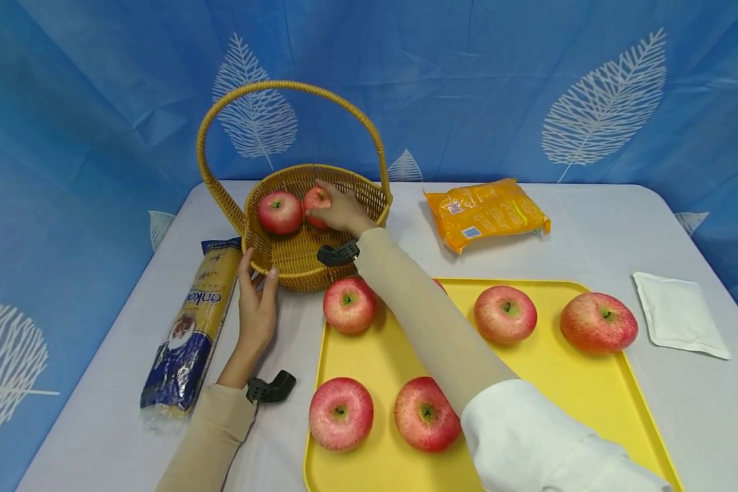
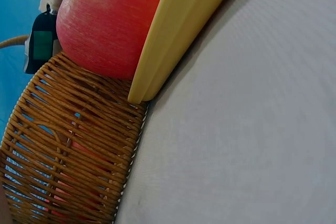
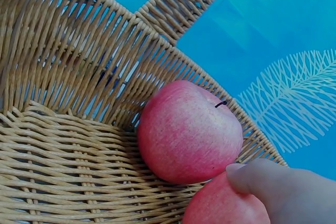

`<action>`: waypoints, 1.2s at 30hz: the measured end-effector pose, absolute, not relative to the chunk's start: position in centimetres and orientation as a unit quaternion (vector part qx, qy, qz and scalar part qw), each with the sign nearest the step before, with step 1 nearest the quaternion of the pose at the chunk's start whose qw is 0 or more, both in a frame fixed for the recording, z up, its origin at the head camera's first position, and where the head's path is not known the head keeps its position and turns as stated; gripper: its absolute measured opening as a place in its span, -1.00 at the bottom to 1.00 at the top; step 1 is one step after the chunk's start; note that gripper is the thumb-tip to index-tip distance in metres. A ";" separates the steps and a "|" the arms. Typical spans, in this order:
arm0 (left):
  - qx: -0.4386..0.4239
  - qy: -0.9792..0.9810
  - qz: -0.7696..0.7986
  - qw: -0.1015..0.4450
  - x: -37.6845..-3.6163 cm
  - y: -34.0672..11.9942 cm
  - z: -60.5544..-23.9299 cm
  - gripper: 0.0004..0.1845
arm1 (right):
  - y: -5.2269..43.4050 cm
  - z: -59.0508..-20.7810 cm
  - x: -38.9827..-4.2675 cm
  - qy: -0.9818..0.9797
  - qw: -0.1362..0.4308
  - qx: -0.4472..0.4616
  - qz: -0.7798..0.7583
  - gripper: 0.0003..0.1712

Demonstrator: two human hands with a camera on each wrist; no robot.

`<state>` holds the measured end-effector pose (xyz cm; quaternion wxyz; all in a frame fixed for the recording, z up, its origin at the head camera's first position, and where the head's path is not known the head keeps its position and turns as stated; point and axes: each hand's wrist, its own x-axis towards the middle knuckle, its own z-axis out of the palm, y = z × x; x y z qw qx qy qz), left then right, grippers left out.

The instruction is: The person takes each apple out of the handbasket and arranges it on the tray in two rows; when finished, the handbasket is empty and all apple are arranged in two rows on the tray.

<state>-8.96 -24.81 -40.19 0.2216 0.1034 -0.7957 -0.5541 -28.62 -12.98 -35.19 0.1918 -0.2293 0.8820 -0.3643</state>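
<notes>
Apples go from yellow tray to wicker basket on a grey bench.

A blue leaf-print cloth backs the bench (image 1: 590,225). The right hand (image 1: 339,208) curls its fingers round a red apple (image 1: 316,201) inside the wicker basket (image 1: 295,256), touching a second apple (image 1: 279,212) to its left. The left hand (image 1: 256,304), fingers straight, presses the basket's near-left wall. Five rosy apples sit on the yellow tray (image 1: 596,389); a noodle packet (image 1: 190,328) lies left.
</notes>
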 end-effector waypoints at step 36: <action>0.082 -0.792 -0.563 0.219 -8.1 -23.6 -37.8 -0.42 | -11.0 -34.4 -28.2 0.807 0.226 -0.248 -0.486 -0.13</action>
